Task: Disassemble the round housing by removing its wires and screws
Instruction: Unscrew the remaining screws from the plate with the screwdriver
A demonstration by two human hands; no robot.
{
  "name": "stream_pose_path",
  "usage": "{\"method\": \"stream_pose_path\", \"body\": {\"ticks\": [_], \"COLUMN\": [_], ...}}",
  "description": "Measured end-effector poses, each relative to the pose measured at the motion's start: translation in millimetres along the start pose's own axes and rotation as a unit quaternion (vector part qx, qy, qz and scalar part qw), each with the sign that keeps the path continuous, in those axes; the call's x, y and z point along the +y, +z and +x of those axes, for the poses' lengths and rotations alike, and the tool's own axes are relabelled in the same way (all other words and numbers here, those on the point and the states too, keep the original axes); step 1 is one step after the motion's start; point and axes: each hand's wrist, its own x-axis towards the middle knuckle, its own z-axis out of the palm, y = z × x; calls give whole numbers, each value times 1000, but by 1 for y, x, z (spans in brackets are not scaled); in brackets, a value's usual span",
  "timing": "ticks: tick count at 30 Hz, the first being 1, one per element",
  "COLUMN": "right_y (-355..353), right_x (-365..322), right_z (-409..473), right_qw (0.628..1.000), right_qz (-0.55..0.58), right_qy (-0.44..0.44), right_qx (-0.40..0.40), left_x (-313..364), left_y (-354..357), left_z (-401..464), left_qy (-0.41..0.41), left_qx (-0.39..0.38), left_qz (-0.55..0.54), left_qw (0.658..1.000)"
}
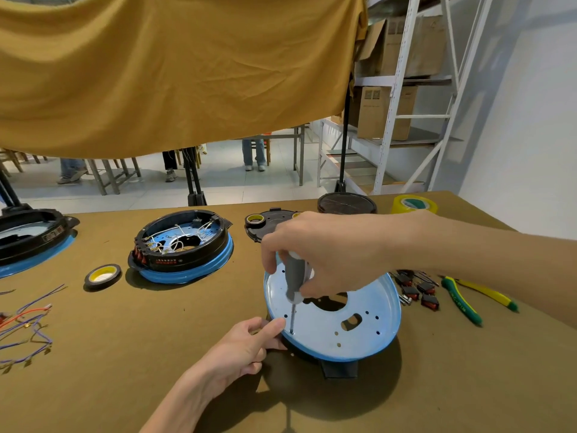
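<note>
My right hand (pixel 315 254) grips the grey-handled screwdriver (pixel 295 282), tip in a rim hole of the pale-blue round metal housing (pixel 368 326) on the brown table (pixel 125 354); my left hand (pixel 240 348) pinches its edge. I judge this the screw-removal step: next, turn without slipping.

Round housing (pixel 340 320) lies tilted, pale-blue perforated plate facing up
</note>
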Motion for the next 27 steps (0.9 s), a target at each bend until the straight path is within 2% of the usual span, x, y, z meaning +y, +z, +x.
{"method": "stream_pose_path", "body": {"ticks": [4,5,10,11,15,16,20,21,25,27], "right_y": [9,10,-2,0,11,11,0,1,9,8], "right_x": [-6,-5,0,-1,-4,-2,2,1,-7,-5], "right_z": [4,5,0,0,1,0,-4,-5,1,2], "right_qw": [979,978,1000,1000,976,979,1000,1000,981,990], "right_qz": [-179,-180,12,0,-186,-177,-2,-7,-162,-113], "right_qy": [48,52,10,11,55,50,3,2,57,48], "right_qx": [86,87,-10,-2,97,90,21,22,90,70], "left_x": [-2,-2,-1,-1,-2,-1,1,1,0,2], "left_y": [1,1,-1,-1,0,0,0,0,1,1], "left_z": [1,1,2,1,1,0,-1,-1,-1,-2], "left_qy": [10,9,7,9,6,5,6,7,11,7], "left_qx": [7,8,-1,-4,-7,-6,-7,-6,-8,-9], "left_qz": [1,3,8,10,11,13,20,20,18,19], "left_qw": [1000,1000,1000,1000,1000,1000,1000,1000,1000,1000]}}
